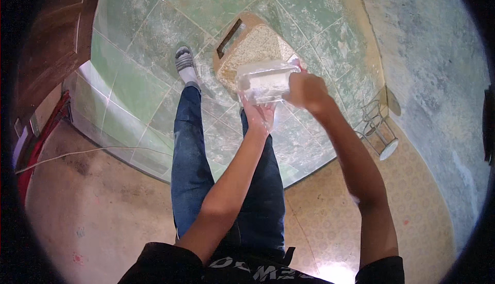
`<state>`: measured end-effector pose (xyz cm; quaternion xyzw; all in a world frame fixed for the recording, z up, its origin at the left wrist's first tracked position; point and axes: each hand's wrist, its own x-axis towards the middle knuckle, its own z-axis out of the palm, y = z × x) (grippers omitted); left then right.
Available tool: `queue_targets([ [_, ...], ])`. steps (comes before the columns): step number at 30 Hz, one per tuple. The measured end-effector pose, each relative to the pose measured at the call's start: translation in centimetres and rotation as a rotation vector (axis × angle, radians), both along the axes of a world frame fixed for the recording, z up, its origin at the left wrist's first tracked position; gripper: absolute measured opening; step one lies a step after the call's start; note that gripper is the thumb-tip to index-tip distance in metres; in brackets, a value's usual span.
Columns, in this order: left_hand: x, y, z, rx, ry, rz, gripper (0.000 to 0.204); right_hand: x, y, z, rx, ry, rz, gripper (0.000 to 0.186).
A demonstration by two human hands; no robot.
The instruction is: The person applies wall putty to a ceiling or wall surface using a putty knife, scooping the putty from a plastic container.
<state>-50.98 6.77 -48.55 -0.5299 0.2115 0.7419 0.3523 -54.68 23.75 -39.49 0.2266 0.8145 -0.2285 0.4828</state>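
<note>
A clear plastic tub with white material in it is held out in front of me at the middle of the view. My left hand grips it from below, palm up, with fingertips showing past its far right edge. My right hand is closed at the tub's right end; what its fingers hold is hidden by the hand. Beneath and beyond the tub, a tan box with a slot handle stands on the tiles. It contains a mass of pale, lumpy grains, partly covered by the tub.
Green floor tiles are smeared with white residue. My sandalled left foot stands left of the box. A small metal-framed stool lies near the blue-grey wall at right. A thin cable crosses the floor at left.
</note>
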Motion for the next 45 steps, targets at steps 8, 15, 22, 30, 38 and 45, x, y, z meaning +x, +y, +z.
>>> queue_targets([
  [8,2.4,0.5,-3.4,-0.013,-0.043,-0.216,0.057,2.6,2.1,-0.7,0.085,0.078,-0.025,0.04],
  [15,3.6,0.2,-5.4,-0.1,-0.126,-0.296,0.047,4.1,0.7,-3.9,0.099,-0.128,-0.073,0.039],
  [22,3.1,-0.9,-4.4,-0.007,-0.073,-0.295,0.044,4.3,1.7,0.1,0.082,0.003,0.029,0.038],
  [30,0.8,0.2,-4.1,-0.007,0.003,-0.366,0.042,6.2,1.8,2.5,0.121,0.074,-0.147,0.04],
  [38,0.5,1.3,-3.4,0.096,0.013,-0.431,0.046,7.4,1.9,2.2,0.153,0.049,-0.201,0.044],
  [45,2.0,0.6,-4.0,0.1,0.092,-0.475,0.043,6.0,1.6,-3.0,0.13,-0.046,-0.177,0.041],
])
